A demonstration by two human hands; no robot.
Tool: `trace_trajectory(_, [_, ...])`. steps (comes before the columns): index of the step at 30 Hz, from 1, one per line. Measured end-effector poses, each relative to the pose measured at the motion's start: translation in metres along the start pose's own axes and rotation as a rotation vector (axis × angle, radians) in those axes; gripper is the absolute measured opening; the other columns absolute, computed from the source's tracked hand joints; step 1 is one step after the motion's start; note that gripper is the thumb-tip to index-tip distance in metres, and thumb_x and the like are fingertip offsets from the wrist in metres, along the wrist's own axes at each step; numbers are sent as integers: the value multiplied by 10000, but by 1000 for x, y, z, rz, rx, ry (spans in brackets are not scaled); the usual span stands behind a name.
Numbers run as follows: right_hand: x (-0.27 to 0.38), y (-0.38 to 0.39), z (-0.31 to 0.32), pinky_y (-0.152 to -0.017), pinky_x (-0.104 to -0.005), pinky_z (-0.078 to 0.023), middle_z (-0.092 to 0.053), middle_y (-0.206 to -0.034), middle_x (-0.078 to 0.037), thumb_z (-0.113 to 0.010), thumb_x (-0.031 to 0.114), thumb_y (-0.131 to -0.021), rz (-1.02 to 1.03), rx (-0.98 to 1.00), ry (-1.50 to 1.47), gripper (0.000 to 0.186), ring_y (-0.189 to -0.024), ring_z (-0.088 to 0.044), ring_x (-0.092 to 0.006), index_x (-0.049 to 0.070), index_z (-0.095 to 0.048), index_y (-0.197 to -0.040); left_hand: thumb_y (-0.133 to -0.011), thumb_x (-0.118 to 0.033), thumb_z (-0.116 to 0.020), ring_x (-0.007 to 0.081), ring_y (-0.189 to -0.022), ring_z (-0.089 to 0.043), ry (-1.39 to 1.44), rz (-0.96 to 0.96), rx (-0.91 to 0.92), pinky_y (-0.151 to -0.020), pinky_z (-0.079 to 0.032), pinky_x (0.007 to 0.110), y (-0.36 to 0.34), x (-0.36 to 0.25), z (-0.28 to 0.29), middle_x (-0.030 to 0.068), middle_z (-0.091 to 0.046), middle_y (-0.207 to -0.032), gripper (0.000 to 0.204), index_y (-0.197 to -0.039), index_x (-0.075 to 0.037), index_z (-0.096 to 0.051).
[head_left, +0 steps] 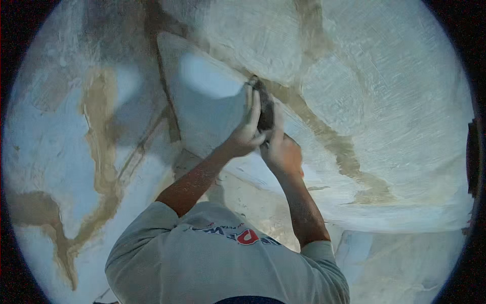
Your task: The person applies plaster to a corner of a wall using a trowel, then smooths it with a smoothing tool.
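A dark, narrow, flat-looking object (265, 109) stands lengthwise between my two hands, against the pale surface; its exact kind is not clear. My left hand (248, 129) presses along its left side, with straight fingers pointing up and the thumb near its lower end. From the right, my right hand (284, 151) grips the lower part, its fingers reaching up along the right side and slightly blurred. Beside the hands, the surface (217, 111) is white and plastered, crossed by a brown strip (324, 133).
More brown patches (101, 131) run down the white surface on the left. A dark groove (166, 91) marks a corner or joint left of my hands. At the lower right, an edge (405, 232) separates another pale panel. A dark object (473, 157) stands at the far right rim.
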State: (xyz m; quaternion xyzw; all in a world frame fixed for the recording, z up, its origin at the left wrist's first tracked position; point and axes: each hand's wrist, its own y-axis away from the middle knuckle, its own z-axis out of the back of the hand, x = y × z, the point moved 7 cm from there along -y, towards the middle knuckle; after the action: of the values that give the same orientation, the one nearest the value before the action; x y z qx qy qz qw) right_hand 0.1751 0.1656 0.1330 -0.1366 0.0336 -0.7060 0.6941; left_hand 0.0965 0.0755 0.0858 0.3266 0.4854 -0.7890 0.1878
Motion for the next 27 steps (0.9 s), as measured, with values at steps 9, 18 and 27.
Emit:
trace_trajectory(9, [-76, 79, 25, -595, -483, -562, -738, -844, -172, -783, 183, -822, -30, -73, -36, 975, -672, -703, -402, -1, -182, -1568, -954, -536, -639, 500, -1548, 89, 36, 64, 89, -1246, -55, 592, 17, -41, -103, 334, 169, -1650, 1138, -1599, 48, 94])
trace_trajectory(18, [-15, 18, 5, -670, -526, -587, -734, -867, -249, -612, 194, -951, 72, -29, -115, 792, -758, -727, -423, 47, -185, -1603, -913, -612, -660, 482, -1552, 87, 7, 103, 15, -1256, -85, 509, 11, -3, -24, 369, 132, -1643, 1230, -1587, 76, 105])
trace_trajectory(27, [54, -48, -52, -579, -532, -554, -669, -676, -195, -593, 255, -968, 279, -126, 49, 792, -628, -691, -403, 35, -174, -1602, -974, -426, -667, 460, -1555, 99, 9, 140, 14, -1263, -67, 461, 11, 51, 70, 361, 176, -1638, 1145, -1574, 67, 174])
